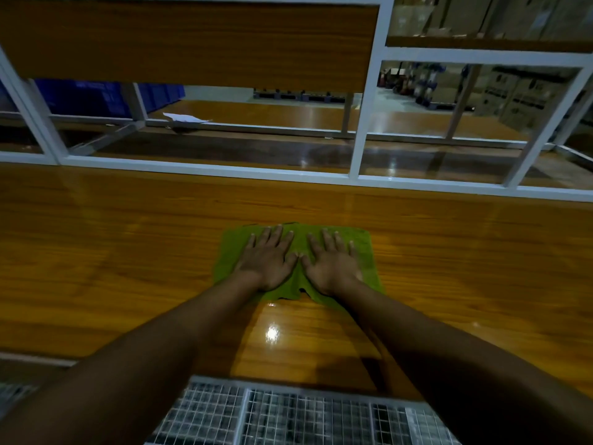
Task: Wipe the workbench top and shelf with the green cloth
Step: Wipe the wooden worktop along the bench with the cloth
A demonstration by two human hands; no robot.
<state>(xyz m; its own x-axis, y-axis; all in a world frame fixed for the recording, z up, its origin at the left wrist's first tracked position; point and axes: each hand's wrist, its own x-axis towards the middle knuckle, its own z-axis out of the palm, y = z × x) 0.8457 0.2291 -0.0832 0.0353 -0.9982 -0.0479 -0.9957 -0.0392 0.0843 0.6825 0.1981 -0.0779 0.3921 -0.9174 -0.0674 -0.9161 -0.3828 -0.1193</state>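
Note:
The green cloth [231, 248] lies spread flat on the glossy wooden workbench top [112, 252], near the middle. My left hand [268, 256] presses palm-down on the cloth's left half, fingers extended and slightly apart. My right hand [332, 261] presses palm-down on its right half, thumb almost touching the left thumb. Both forearms reach in from the bottom of the view. The wooden shelf [192, 43] hangs above the back of the bench in a white metal frame [362, 123].
A white frame rail [224, 170] runs along the bench's back edge. Beyond it stands another wooden bench with a white paper [184, 117] on it, blue crates [83, 96] at left and cardboard boxes [513, 94] at right. A wire mesh grid [288, 415] sits below the front edge.

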